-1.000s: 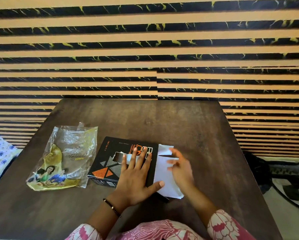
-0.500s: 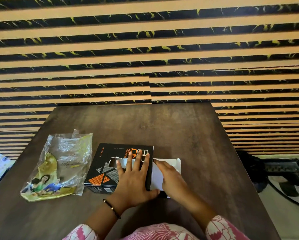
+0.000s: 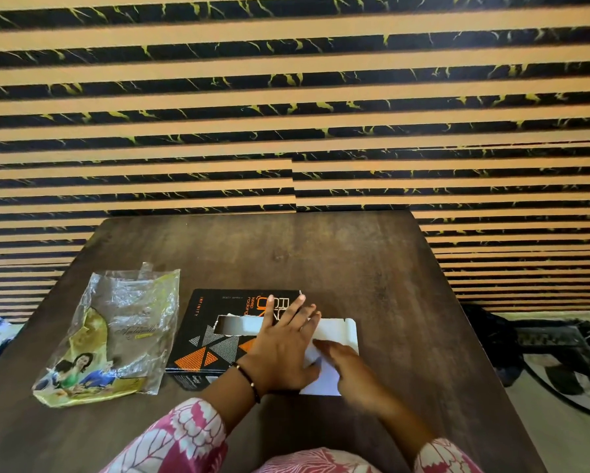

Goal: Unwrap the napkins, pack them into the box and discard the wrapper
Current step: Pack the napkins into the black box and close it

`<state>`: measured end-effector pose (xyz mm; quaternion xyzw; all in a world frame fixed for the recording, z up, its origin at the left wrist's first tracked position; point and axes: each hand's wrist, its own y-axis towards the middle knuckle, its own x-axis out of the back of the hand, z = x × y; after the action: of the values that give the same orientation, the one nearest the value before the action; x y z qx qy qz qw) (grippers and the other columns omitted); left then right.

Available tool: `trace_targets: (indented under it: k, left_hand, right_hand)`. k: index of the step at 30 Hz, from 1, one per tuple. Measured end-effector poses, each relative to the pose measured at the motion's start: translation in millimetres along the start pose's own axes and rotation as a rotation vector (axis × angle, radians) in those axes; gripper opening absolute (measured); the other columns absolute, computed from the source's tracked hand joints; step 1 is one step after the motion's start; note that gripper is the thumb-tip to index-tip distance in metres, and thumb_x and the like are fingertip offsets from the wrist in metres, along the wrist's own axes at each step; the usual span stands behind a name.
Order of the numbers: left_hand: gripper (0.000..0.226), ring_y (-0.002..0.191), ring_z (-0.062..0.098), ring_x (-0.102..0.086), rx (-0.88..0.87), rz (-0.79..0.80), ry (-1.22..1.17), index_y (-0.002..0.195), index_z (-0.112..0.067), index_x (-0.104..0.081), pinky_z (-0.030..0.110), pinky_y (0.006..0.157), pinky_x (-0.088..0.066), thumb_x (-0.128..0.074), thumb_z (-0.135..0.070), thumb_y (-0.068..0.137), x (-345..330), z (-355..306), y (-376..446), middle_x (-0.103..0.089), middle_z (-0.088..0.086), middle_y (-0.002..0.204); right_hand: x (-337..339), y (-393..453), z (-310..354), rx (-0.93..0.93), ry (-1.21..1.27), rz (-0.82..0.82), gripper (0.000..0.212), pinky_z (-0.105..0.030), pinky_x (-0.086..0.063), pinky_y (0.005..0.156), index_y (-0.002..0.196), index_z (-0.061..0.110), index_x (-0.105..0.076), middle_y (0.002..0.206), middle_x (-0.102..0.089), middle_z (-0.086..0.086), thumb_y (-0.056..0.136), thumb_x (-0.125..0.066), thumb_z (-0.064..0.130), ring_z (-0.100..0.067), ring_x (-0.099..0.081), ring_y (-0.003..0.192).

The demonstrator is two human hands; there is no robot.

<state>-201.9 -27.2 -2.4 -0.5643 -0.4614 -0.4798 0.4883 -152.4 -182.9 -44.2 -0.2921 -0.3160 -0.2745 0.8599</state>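
Napkins (image 3: 338, 336), a white folded stack, stick out of the right end of the black box (image 3: 204, 336) that lies flat near the middle of the dark wooden worktop (image 3: 355, 268). The left hand (image 3: 279, 349) lies flat on top of the box with fingers straight and spread, fingertips reaching the far edge. The right hand (image 3: 344, 363) rests on the napkins with fingers extended, pressing on them. The clear and yellow plastic wrapper (image 3: 116, 336) lies crumpled and flat on the worktop just left of the box.
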Motion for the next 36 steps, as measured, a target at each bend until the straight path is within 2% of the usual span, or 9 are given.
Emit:
trace_targets:
  k: [8, 11, 15, 21, 24, 26, 29, 33, 36]
  left_hand:
    - [0.069, 0.144, 0.013, 0.007, 0.102, -0.079, -0.081, 0.143, -0.016, -0.024, 0.05, 0.112, 0.016, -0.038, -0.035, 0.079, -5, 0, -3, -0.025, -0.004, 0.152]
    - [0.067, 0.145, 0.014, 0.005, 0.108, -0.106, -0.125, 0.143, -0.017, -0.025, 0.046, 0.112, 0.016, -0.042, -0.032, 0.081, -5, 0, -4, -0.026, -0.004, 0.152]
    - [0.068, 0.145, 0.014, 0.003, 0.095, -0.128, -0.149, 0.143, -0.017, -0.023, 0.043, 0.112, 0.015, -0.041, -0.035, 0.08, -7, 1, -3, -0.026, -0.003, 0.152]
    - [0.078, 0.144, 0.011, 0.001, 0.152, -0.194, -0.204, 0.146, -0.017, -0.018, 0.039, 0.116, 0.01, -0.014, -0.059, 0.08, -10, 2, -3, -0.021, -0.002, 0.155]
    - [0.079, 0.144, 0.01, 0.001, 0.217, -0.251, -0.243, 0.146, -0.015, -0.019, 0.04, 0.116, 0.008, -0.01, -0.061, 0.082, -10, 0, -4, -0.013, -0.002, 0.157]
    - [0.079, 0.144, 0.008, 0.003, 0.241, -0.271, -0.263, 0.147, -0.015, -0.016, 0.039, 0.117, 0.007, -0.007, -0.061, 0.083, -10, 0, -5, -0.009, -0.002, 0.158]
    - [0.077, 0.144, 0.007, 0.001, 0.249, -0.303, -0.358, 0.147, -0.015, -0.015, 0.035, 0.118, 0.005, -0.006, -0.059, 0.084, -9, 1, -6, -0.008, -0.002, 0.158]
    - [0.075, 0.143, 0.008, -0.006, 0.243, -0.362, -0.448, 0.146, -0.016, -0.02, 0.032, 0.117, 0.001, -0.006, -0.06, 0.087, -8, 2, -10, -0.014, -0.001, 0.157]
    - [0.083, 0.143, 0.007, -0.007, 0.229, -0.361, -0.462, 0.146, -0.016, -0.02, 0.032, 0.117, 0.0, 0.005, -0.066, 0.084, -9, 2, -11, -0.016, -0.002, 0.156]
  right_hand:
    - [-10, -8, -15, -0.142, -0.043, -0.358, 0.065, -0.023, -0.015, 0.113, 0.145, 0.016, -0.024, 0.154, -0.02, -0.003, 0.087, -0.047, -0.001, -0.02, -0.017, 0.142]
    - [-7, -10, -20, -0.355, 0.207, -0.445, 0.05, -0.03, -0.017, 0.115, 0.144, 0.013, -0.03, 0.153, -0.025, -0.006, 0.095, -0.039, 0.004, -0.022, -0.023, 0.141]
    - [-13, -10, -15, -0.274, 0.346, -0.407, 0.037, -0.034, -0.036, 0.108, 0.134, 0.018, -0.046, 0.138, -0.046, -0.002, 0.097, -0.041, 0.023, -0.021, -0.043, 0.129]
    - [-14, -8, 9, -0.14, 0.572, -0.412, 0.047, -0.02, -0.032, 0.105, 0.142, 0.022, -0.033, 0.138, -0.039, 0.013, 0.097, -0.044, 0.023, -0.006, -0.037, 0.129]
    - [-13, -8, 12, -0.154, 0.656, -0.395, 0.045, -0.007, -0.049, 0.075, 0.14, 0.027, -0.036, 0.131, -0.046, 0.011, 0.097, -0.044, 0.021, 0.0, -0.047, 0.111]
    - [-17, -7, 15, -0.159, 0.66, -0.391, 0.048, -0.008, -0.048, 0.084, 0.143, 0.024, -0.031, 0.138, -0.044, 0.006, 0.097, -0.043, 0.022, -0.004, -0.045, 0.118]
    - [-25, -5, 27, -0.197, 0.726, -0.312, 0.052, -0.037, -0.042, 0.105, 0.147, 0.024, -0.019, 0.149, -0.034, 0.001, 0.098, -0.038, 0.027, -0.015, -0.038, 0.132]
    - [-25, -6, 48, -0.111, 0.825, -0.172, 0.045, 0.004, -0.034, 0.085, 0.143, 0.03, -0.023, 0.135, -0.035, 0.02, 0.1, -0.032, 0.019, 0.001, -0.033, 0.128]
    - [-24, -8, 57, -0.094, 0.894, -0.111, 0.043, -0.005, -0.025, 0.098, 0.143, 0.033, -0.02, 0.135, -0.031, 0.022, 0.101, -0.026, 0.023, 0.003, -0.027, 0.129]
